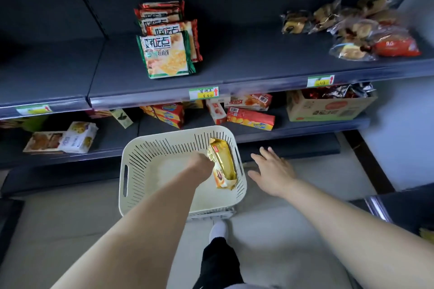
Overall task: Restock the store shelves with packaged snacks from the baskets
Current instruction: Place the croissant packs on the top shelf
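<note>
A cream slotted basket stands on the floor in front of the shelves. Inside it, against the right wall, lies a gold snack packet. My left hand reaches down into the basket and grips the packet's left edge; its fingers are hidden behind the knuckles. My right hand hovers just right of the basket with fingers spread, holding nothing. On the upper shelf stands a stack of green and red cracker packs.
Clear bags of pastries lie at the upper shelf's right end. The lower shelf holds red and yellow boxes, a cardboard carton and white packs. My foot stands behind the basket.
</note>
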